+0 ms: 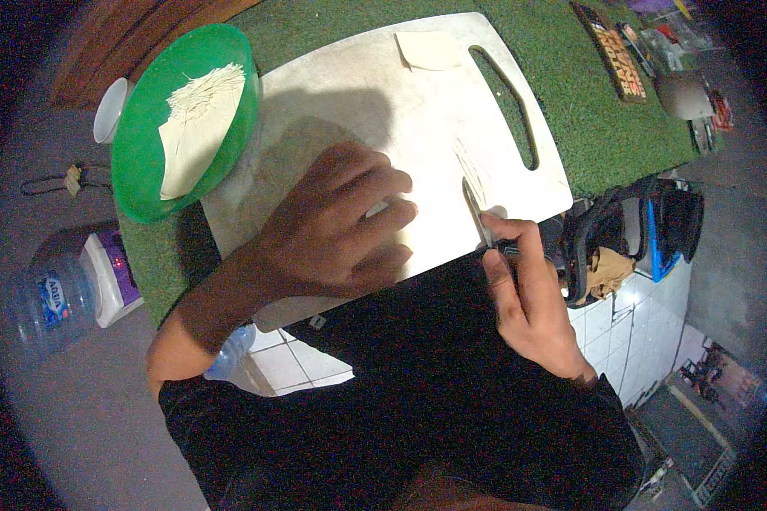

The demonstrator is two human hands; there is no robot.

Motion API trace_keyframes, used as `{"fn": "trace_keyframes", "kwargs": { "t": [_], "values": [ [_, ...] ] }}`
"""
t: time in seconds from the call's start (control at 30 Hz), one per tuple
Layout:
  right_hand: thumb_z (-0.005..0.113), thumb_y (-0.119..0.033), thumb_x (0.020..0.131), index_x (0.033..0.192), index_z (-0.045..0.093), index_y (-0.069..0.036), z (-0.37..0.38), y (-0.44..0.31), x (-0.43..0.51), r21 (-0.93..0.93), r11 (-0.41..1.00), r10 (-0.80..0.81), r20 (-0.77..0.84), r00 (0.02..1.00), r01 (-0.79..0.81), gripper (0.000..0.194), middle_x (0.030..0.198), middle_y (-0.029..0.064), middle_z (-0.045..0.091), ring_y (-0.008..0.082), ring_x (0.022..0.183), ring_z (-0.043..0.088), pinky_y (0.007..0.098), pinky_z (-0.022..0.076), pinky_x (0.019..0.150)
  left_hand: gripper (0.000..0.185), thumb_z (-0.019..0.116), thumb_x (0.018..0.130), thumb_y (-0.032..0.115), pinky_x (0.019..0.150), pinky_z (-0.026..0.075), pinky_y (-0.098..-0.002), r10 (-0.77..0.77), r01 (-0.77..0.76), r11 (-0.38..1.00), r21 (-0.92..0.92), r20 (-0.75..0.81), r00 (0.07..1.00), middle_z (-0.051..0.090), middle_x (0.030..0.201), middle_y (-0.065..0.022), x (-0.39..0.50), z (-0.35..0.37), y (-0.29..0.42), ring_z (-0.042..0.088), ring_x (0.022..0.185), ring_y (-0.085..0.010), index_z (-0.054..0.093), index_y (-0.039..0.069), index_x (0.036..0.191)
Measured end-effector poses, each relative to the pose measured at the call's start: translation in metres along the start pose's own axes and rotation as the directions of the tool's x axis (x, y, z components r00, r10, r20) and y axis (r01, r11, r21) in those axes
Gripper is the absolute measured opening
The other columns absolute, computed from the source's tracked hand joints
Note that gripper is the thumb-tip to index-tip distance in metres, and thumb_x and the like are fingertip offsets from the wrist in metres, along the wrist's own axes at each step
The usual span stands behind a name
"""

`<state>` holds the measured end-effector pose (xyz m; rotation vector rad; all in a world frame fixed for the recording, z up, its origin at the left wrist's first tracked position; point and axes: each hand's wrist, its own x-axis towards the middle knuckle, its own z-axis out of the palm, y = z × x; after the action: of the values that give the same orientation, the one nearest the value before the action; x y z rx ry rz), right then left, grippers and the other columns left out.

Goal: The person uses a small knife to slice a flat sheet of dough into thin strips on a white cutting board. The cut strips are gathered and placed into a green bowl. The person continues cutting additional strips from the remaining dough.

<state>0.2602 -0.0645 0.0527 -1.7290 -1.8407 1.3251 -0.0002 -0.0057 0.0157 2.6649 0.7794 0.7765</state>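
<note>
My right hand (530,300) grips a small knife (476,207) near the front right edge of a white cutting board (422,115). Beside the blade lie a few thin pale strips (471,163). My left hand (351,217) hovers over or rests on the board, in shadow, its fingers bent and apart; a small pale patch shows between them, and whether it holds something I cannot tell. A folded or flat pale sheet (428,51) lies at the board's far edge. On the left, a green plate (140,147) bears a pale sheet (198,150) and a heap of thin cut strips (208,92).
Green artificial turf (588,140) covers the table under the board. A white bowl (111,110) stands beyond the plate. At the far right are a dark box with lettering (613,57) and small packets. A large water bottle (51,306) stands left; a black bag (575,249) lies right.
</note>
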Motion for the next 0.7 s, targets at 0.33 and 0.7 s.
{"fn": "trace_keyframes", "kwargs": {
  "t": [0.33, 0.7],
  "values": [
    [0.047, -0.009, 0.102, 0.126, 0.038, -0.001, 0.006, -0.008, 0.003, 0.033, 0.997, -0.067, -0.020, 0.998, 0.068, 0.027, 0.097, 0.0320, 0.065, 0.0543, 0.093, 0.065, 0.0556, 0.0523, 0.078, 0.036, 0.075, 0.081, 0.028, 0.101, 0.044, -0.0536, 0.016, -0.016, 1.000, 0.002, -0.011, 1.000, 0.061, 0.120, -0.0152, 0.000, 0.001, 0.001, 0.058, 0.113, -0.0346, 0.063, 0.003, 0.104],
    [0.046, -0.007, 0.104, 0.153, 0.037, -0.012, 0.001, -0.019, 0.009, -0.034, 0.994, -0.095, 0.170, 0.981, 0.102, 0.050, 0.079, 0.0236, 0.065, 0.0397, 0.069, 0.068, 0.0403, 0.0502, 0.066, 0.039, 0.073, 0.085, 0.033, 0.104, 0.041, -0.0536, -0.039, 0.039, 0.999, 0.029, 0.014, 0.999, 0.061, 0.119, -0.0141, -0.001, 0.001, 0.002, 0.056, 0.116, -0.0339, 0.065, 0.004, 0.109]
  ]
}}
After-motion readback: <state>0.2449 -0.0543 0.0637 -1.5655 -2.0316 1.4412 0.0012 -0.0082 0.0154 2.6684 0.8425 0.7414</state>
